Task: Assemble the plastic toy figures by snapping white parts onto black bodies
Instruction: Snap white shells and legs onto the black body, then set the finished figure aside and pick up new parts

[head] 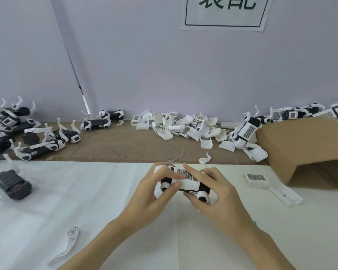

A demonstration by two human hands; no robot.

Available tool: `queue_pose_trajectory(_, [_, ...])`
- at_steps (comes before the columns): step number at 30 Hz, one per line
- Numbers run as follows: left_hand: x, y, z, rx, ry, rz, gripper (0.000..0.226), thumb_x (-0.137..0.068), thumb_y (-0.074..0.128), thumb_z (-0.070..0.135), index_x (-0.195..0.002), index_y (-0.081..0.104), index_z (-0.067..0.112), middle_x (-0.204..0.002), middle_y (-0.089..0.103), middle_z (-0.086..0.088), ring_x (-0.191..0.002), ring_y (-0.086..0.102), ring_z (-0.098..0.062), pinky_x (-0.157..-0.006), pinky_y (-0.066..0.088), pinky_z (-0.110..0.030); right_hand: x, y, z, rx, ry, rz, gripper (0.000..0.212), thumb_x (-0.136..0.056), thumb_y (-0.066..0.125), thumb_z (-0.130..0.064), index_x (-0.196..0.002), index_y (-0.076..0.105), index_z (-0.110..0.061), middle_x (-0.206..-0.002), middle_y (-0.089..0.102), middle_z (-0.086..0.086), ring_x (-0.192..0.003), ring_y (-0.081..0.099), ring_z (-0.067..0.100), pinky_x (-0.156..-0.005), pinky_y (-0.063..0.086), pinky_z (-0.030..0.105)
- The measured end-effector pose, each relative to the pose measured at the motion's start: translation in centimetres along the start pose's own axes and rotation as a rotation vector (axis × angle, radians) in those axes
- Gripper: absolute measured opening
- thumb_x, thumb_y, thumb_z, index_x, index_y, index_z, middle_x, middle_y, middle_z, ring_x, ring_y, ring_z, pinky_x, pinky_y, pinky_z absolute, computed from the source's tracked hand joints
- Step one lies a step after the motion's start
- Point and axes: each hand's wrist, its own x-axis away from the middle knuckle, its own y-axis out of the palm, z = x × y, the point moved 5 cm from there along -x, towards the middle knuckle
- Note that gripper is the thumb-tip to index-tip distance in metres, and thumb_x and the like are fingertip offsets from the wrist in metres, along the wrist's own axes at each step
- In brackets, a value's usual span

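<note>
Head view, left hand (pixel 154 193) and right hand (pixel 215 191) both gripping one toy (pixel 185 182) above the counter (pixel 105 201), fingers curled over its white cover, loose leg (pixel 66 244) near left, black body (pixel 12 182) far left, cover pile (pixel 183 125) behind, box (pixel 310 149) right.

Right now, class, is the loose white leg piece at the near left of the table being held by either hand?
No: the white leg piece lies alone while both hands grip the toy figure.
</note>
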Motion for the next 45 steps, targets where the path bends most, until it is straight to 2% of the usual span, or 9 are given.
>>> queue_pose_trajectory(5, [-0.4,-0.3,0.4,-0.242,0.187,-0.128,0.031,-0.103,0.069,0.024,-0.132,0.064,0.035,-0.145,0.044,0.001,-0.134,0.052,-0.017,-0.1,0.048,-0.019,-0.2,-0.1,0.2,0.003,0.005,-0.091,0.09,-0.085,0.081,-0.042,-0.16,0.031,-0.043,-0.122,0.048,-0.016,-0.11,0.059,0.011,-0.095,0.044,0.011])
queue_pose_trajectory(10, [-0.1,-0.4,-0.1,-0.42,0.272,-0.108,0.07,-0.098,0.071,0.034,-0.159,0.038,0.046,-0.153,0.039,0.011,-0.136,0.047,-0.004,-0.104,0.046,-0.013,-0.3,-0.9,0.0,0.19,-0.109,0.006,0.083,-0.08,0.089,-0.032,-0.152,0.047,-0.031,-0.136,0.051,-0.018,-0.128,0.054,0.008,-0.102,0.048,0.022])
queue_pose_trajectory(17, [-0.1,-1.8,-2.8,0.104,-0.325,0.123,0.038,-0.095,0.068,0.057,-0.131,0.058,0.047,-0.099,0.075,0.013,-0.093,0.073,-0.013,-0.08,0.054,-0.018,0.0,0.0,0.9,-0.214,0.154,-0.106,0.043,-0.095,0.071,-0.044,-0.136,0.059,-0.042,-0.128,0.062,-0.011,-0.113,0.067,0.015,-0.085,0.059,0.023])
queue_pose_trajectory(25, [-0.4,-2.4,-2.5,0.163,-0.456,0.222,0.044,-0.096,0.04,0.06,-0.13,0.056,0.037,-0.106,0.074,0.01,-0.097,0.07,-0.012,-0.084,0.05,-0.02,-2.4,-1.6,2.7,-0.676,0.653,0.005,0.028,-0.09,0.077,-0.034,-0.108,0.078,-0.014,-0.096,0.071,0.022,-0.073,0.073,0.035,-0.072,0.065,0.047])
queue_pose_trajectory(29, [-1.5,-7.1,-2.6,-0.43,-0.326,0.376,0.03,-0.097,0.07,0.035,-0.122,0.063,0.019,-0.117,0.064,-0.001,-0.11,0.062,-0.028,-0.092,0.05,-0.044,-7.5,-8.0,5.5,-1.232,0.752,0.348,0.046,-0.093,0.075,-0.037,-0.126,0.062,-0.009,-0.121,0.067,0.025,-0.087,0.074,0.029,-0.081,0.063,0.035])
queue_pose_trajectory(32, [-0.6,-13.5,-6.2,-1.1,-0.372,0.462,0.039,-0.081,0.086,0.027,-0.107,0.066,0.007,-0.123,0.051,-0.025,-0.111,0.048,-0.05,-0.086,0.042,-0.074,-10.0,-11.9,8.0,-1.423,0.743,0.481,0.114,-0.066,0.089,-0.058,-0.155,0.032,-0.015,-0.133,0.061,0.032,-0.116,0.069,0.042,-0.103,0.055,0.045])
queue_pose_trajectory(34, [1.0,-19.0,-10.7,-1.243,-0.582,0.476,0.047,-0.078,0.083,0.031,-0.101,0.064,-0.005,-0.129,0.044,-0.038,-0.118,0.04,-0.061,-0.087,0.033,-0.085,-10.3,-11.9,8.8,-1.444,0.783,0.459,0.1,-0.082,0.075,-0.059,-0.156,0.03,-0.008,-0.129,0.064,0.033,-0.115,0.069,0.044,-0.099,0.056,0.047])
queue_pose_trajectory(39, [7.6,-27.7,-21.9,-1.005,-1.283,0.353,0.072,-0.1,0.065,0.042,-0.144,0.04,-0.01,-0.153,0.035,-0.039,-0.139,0.033,-0.062,-0.112,0.039,-0.063,-7.9,-7.1,8.6,-1.327,0.864,0.302,0.039,-0.099,0.062,-0.036,-0.115,0.068,-0.001,-0.109,0.073,0.016,-0.089,0.077,0.025,-0.077,0.064,0.034])
queue_pose_trajectory(45, [4.9,-23.3,-13.2,-1.402,-0.994,0.285,0.034,-0.105,0.046,0.035,-0.131,0.059,0.017,-0.133,0.042,-0.013,-0.134,0.039,-0.034,-0.105,0.047,-0.048,-3.7,-0.4,7.2,-1.306,1.016,0.198,0.027,-0.101,0.06,-0.028,-0.109,0.074,-0.005,-0.091,0.072,0.008,-0.072,0.071,0.019,-0.067,0.06,0.029])
